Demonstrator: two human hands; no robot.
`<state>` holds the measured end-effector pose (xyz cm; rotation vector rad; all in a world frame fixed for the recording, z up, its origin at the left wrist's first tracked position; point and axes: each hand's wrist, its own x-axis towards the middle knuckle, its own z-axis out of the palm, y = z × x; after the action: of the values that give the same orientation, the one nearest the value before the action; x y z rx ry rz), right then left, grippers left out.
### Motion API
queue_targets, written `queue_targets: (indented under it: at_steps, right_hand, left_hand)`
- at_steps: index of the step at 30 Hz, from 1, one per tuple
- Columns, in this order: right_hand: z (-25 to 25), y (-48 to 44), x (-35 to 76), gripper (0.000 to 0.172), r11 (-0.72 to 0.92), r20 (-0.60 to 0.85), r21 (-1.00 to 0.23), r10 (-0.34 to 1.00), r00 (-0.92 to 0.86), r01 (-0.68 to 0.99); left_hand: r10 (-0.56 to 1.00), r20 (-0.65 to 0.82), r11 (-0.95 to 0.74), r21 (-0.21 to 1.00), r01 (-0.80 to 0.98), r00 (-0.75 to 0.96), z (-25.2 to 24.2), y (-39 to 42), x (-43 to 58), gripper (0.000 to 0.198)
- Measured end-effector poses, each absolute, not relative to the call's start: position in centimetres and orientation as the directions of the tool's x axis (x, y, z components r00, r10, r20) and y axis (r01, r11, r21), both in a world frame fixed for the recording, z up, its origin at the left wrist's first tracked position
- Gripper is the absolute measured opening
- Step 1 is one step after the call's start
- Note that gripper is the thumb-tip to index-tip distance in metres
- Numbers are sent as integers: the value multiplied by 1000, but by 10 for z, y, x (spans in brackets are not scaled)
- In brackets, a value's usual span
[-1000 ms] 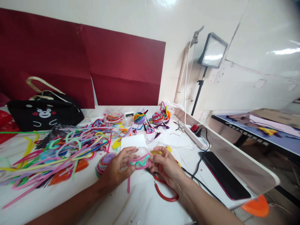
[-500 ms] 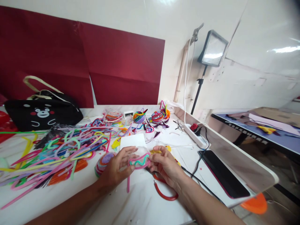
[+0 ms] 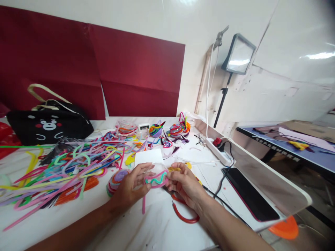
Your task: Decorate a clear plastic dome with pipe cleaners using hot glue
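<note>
Between both hands is a clear, rounded plastic shell with pink pipe cleaner along its edges and a green zigzag one between them. My left hand grips its left side, thumb in front. On the right side, the fingertips of my right hand pinch the pink edge. A pink pipe cleaner points down below the left hand. Beside my left wrist sits a ball wrapped in coloured pipe cleaners, partly covered by the hand. Red-handled pliers lie under the right hand, partly hidden.
Loose pipe cleaners are heaped on the left. Several decorated balls stand at the back, behind a white card. On the right are a phone, a power strip with cables, and the table's raised edge.
Almost nothing differs. Both hands keep hold of the plastic shell in the same place, and the whole view has shifted very slightly.
</note>
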<state>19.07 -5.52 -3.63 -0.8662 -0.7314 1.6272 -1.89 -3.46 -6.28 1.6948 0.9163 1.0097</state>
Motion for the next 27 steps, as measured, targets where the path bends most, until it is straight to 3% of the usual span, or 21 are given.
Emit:
queue_targets:
  at_steps: [27]
  right_hand:
    - [-33, -54, 191, 64, -223, -182, -839, 975, -130, -496]
  left_hand:
    - [889, 219, -291, 948, 127, 403, -67, -34, -20, 53]
